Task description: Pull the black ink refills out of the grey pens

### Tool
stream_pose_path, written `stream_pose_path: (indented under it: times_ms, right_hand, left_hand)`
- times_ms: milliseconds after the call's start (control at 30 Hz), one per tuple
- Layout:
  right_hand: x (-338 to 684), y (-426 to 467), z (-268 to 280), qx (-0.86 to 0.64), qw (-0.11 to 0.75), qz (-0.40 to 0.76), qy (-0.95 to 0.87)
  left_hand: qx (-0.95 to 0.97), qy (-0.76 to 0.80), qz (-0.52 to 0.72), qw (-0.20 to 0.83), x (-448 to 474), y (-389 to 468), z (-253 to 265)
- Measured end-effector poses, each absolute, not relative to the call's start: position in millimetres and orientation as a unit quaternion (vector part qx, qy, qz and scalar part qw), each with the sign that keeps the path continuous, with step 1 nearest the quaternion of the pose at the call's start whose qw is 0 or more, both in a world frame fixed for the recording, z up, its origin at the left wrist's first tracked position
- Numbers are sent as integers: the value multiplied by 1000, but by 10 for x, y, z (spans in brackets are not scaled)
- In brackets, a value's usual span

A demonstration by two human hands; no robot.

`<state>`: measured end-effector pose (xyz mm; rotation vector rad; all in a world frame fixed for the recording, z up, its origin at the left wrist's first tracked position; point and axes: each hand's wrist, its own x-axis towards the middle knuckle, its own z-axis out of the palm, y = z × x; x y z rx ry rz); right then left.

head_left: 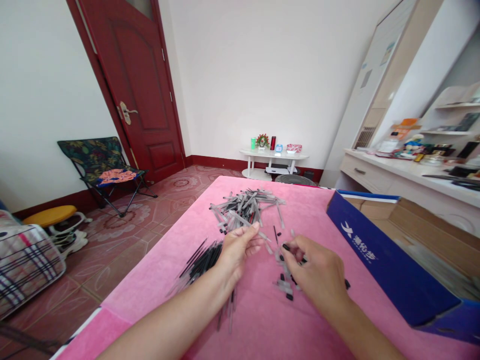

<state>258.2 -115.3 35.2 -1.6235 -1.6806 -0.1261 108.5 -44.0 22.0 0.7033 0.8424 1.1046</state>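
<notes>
My left hand [238,252] pinches a translucent pen barrel [265,238] between thumb and fingers, its tip pointing right. My right hand [317,267] is closed on a small black-ended piece that looks like a pen cap [286,247]. The two hands are apart. Beyond my left hand lies a heap of clear and black pen barrels [245,202]. Thin black pen refills [202,261] lie in a bundle to the left of that hand, partly hidden by my forearm. Clear caps with black ends [285,286] are scattered beside and under my right hand.
A pink cloth [258,330] covers the table. On the right stands an open blue cardboard box [390,260] with clear material inside. Beyond are a low white table [273,154], a folding chair [101,165], a yellow stool [50,215] and a cluttered white dresser [405,170].
</notes>
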Motion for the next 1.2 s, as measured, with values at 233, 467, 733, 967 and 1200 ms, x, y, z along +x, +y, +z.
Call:
stream_pose_path:
  times_ms: [233,467,733,967,1200]
  right_hand:
    - [2557,-1103,429,-483,529,547,-432]
    - [2443,-1131,387,-531,458,504,-504]
    - [2705,-1204,691,-541,339,418,-646]
    - [2830,-1194,666,-595,323,346,-650]
    - [2289,-1197,235,-605,311,290,-673]
  left_hand:
    - [376,360,487,701,1096,-497,253]
    - [460,356,489,650,1116,-595,314]
    - [373,373,583,618,691,-132,567]
    - [445,380,550,596,251,41,763]
    - [513,389,512,569,269,-38,781]
